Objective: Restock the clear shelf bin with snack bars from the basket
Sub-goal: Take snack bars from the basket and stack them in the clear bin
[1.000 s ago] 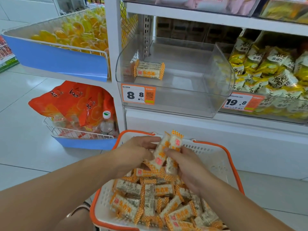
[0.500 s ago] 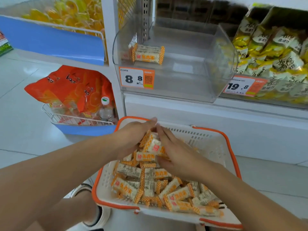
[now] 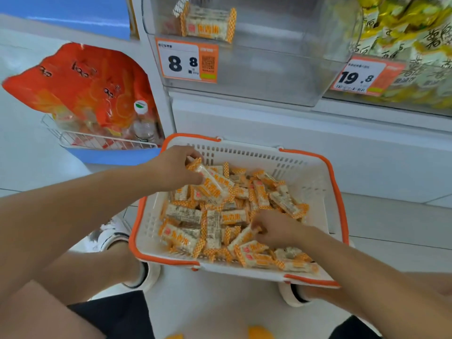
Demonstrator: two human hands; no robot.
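Observation:
A white basket with orange rim (image 3: 315, 182) sits on the floor below the shelf, filled with several orange-and-white snack bars (image 3: 186, 216). My left hand (image 3: 173, 170) holds a small bunch of snack bars (image 3: 212, 184) at the basket's back left. My right hand (image 3: 276, 228) reaches into the pile near the front right and pinches one bar (image 3: 242, 237). The clear shelf bin (image 3: 274, 69) stands above, with a single snack bar (image 3: 208, 25) lying at its left.
A price tag reading 8.8 (image 3: 187, 61) hangs on the bin's front. A neighbouring bin of yellow packets (image 3: 411, 33) is at the right. Orange bags in a wire rack (image 3: 93, 94) stand at the left. My shoes (image 3: 115, 236) flank the basket.
My hands have parted: the left keeps the bunch of bars at the back left, the right has moved down to the front right of the pile. The view has tilted further down.

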